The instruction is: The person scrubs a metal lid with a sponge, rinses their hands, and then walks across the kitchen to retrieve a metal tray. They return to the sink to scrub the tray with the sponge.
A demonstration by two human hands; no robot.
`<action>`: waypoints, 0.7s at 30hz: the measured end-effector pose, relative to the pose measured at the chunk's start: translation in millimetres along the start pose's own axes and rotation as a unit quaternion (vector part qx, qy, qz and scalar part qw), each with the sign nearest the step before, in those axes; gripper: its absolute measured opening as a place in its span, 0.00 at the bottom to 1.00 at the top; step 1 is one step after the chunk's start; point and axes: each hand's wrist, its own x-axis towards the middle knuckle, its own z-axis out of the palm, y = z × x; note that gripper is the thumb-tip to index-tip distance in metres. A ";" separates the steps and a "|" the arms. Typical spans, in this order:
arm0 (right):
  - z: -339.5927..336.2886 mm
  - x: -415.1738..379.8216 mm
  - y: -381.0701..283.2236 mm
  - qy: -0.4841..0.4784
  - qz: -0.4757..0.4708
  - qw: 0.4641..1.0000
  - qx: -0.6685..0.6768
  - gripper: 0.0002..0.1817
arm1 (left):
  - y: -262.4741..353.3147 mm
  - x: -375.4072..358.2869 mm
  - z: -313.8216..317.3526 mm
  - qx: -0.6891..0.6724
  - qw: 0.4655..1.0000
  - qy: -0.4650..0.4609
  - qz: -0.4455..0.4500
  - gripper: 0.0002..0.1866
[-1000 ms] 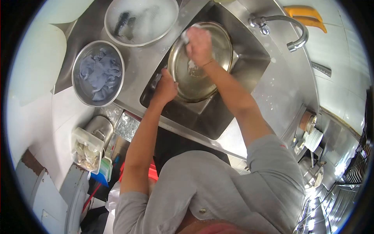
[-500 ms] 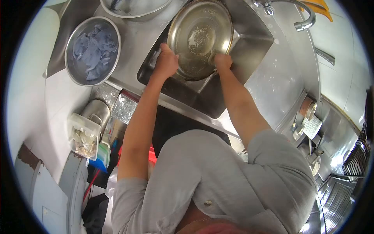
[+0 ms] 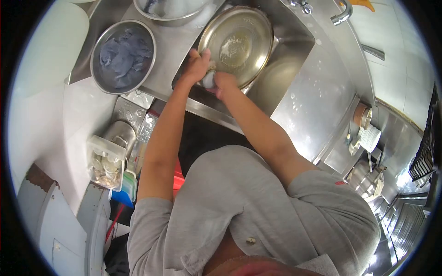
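Note:
A large, shallow round metal basin (image 3: pixel 252 50) stands tilted in the sink (image 3: pixel 294 60), with a whitish wet patch at its middle. At its lower left edge my left hand (image 3: pixel 197 66) is closed on the rim, thumb and fingertips pointing up. Close beside it my right hand (image 3: pixel 225 84) is closed around a pale grey-white wad (image 3: pixel 209 79), which looks like a cloth or scrubber. This wad touches or nearly touches the rim next to my left hand. My fingers partly hide it.
Left of the sink, a metal bowl (image 3: pixel 94 62) holds a blue-grey cloth (image 3: pixel 125 56) in water. Another bowl (image 3: pixel 177 19) with suds stands behind. The faucet (image 3: pixel 341 17) is at the upper right. Below the counter sits a plastic container (image 3: pixel 107 163).
My right hand has moved left from the basin's lower right to its lower left edge, beside my left hand. The pale wad now shows. The view has shifted slightly.

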 end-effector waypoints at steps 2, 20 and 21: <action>12.7 -17.0 -12.1 -0.037 -0.018 0.998 -0.052 0.14 | -16.6 6.1 0.3 -0.029 0.999 -0.015 -0.014 0.44; -15.5 115.0 -84.0 0.148 -0.512 0.753 -0.386 0.18 | -0.2 -5.2 -5.1 -0.002 0.998 -0.043 0.046 0.25; -26.7 121.6 -78.9 0.149 -0.511 0.735 -0.420 0.17 | 6.3 -6.4 -8.4 -0.022 0.998 -0.052 0.034 0.21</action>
